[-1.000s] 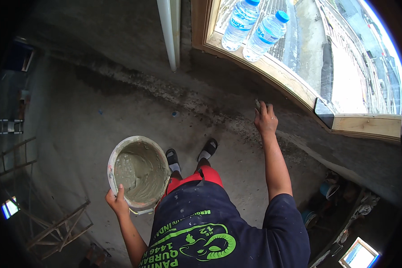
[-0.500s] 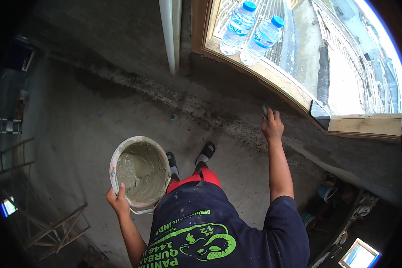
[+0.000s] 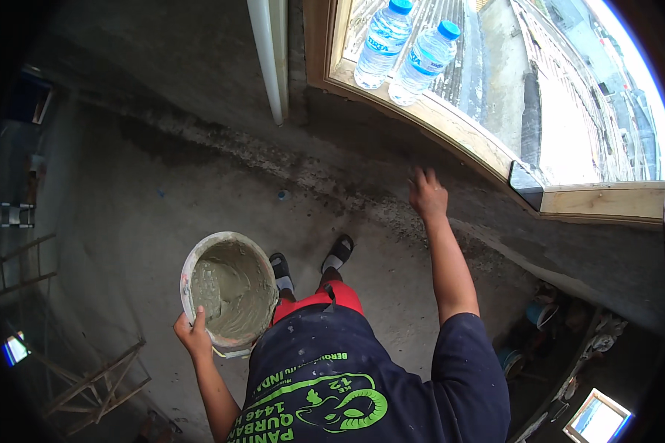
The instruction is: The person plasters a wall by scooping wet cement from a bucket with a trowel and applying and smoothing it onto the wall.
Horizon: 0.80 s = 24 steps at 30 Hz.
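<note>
My left hand (image 3: 193, 336) grips the rim of a pale round bucket (image 3: 187, 277), thumb over the edge. Wet grey mortar (image 3: 233, 288) lies inside it, smeared up the walls. My right hand (image 3: 428, 199) is stretched forward at the wall (image 3: 480, 181) below the window, its fingers curled. What they hold, if anything, is hidden behind the knuckles and blurred.
Two water bottles (image 3: 383, 46) with blue caps stand on the wooden window frame (image 3: 465, 133). A dark flat object (image 3: 526, 183) rests at its corner. A white pipe (image 3: 268, 63) runs down the wall. Wooden frames (image 3: 96, 380) stand at left; buckets (image 3: 541, 315) sit at right.
My right hand has moved left along the wall, and the small grey thing at its fingertips no longer shows. The bucket stays in my left hand, nearly unmoved.
</note>
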Each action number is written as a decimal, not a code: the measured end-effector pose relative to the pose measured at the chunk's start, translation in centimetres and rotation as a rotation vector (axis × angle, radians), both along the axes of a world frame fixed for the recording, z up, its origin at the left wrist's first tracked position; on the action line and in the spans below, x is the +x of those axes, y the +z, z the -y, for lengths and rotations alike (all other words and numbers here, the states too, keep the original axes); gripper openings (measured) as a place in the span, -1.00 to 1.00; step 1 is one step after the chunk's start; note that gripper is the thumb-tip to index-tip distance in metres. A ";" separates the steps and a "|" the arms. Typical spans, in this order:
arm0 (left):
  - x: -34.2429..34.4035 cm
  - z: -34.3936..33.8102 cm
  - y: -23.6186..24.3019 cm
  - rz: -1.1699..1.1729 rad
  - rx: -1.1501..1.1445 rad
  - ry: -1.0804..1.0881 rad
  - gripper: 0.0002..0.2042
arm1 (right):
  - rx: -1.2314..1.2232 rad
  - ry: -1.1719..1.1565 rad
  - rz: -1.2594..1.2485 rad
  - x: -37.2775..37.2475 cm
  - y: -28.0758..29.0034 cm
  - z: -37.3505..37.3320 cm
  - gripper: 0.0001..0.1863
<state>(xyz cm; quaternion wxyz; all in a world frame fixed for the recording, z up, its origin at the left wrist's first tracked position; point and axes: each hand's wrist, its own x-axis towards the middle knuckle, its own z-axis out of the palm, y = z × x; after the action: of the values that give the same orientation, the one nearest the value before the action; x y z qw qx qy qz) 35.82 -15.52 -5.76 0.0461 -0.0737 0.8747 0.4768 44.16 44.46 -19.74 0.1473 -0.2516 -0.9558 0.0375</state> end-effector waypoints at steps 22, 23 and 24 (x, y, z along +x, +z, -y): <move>-0.6 -0.5 0.9 -0.006 0.042 -0.043 -0.85 | -0.059 0.001 -0.128 0.5 -1.1 2.3 -0.56; -0.5 -0.5 0.9 -0.006 0.051 -0.041 -0.85 | -0.073 -0.017 -0.236 0.8 0.2 2.8 -0.55; -0.5 -0.4 0.8 -0.005 0.059 -0.039 -0.85 | -0.077 -0.016 -0.235 0.8 0.6 2.8 -0.55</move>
<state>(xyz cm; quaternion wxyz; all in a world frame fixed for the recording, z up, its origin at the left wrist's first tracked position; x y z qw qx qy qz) 35.34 -15.10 -4.92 0.0555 -0.0544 0.8615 0.5018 44.94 41.62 -19.13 0.2487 -0.2588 -0.9278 0.1019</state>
